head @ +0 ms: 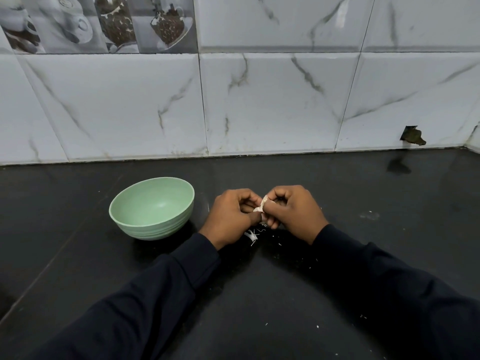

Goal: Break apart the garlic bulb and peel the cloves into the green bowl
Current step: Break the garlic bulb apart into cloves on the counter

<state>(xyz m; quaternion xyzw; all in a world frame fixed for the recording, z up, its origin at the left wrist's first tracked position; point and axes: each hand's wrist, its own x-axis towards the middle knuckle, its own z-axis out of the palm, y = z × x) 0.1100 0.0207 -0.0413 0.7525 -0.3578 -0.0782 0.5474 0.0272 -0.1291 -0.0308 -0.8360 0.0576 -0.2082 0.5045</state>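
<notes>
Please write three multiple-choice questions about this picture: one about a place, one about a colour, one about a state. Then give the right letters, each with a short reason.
1. Relative to the left hand and the right hand, where is the green bowl?
A. to their left
B. to their right
C. between them

2. What colour is the counter?
A. white
B. black
C. brown

3. What is inside the green bowl?
A. nothing
B. peeled cloves
C. water

Answers:
1 A: the green bowl stands beyond the left hand.
2 B: the counter is glossy black.
3 A: its bare inside shows, and both hands pinch the garlic outside it.
</notes>
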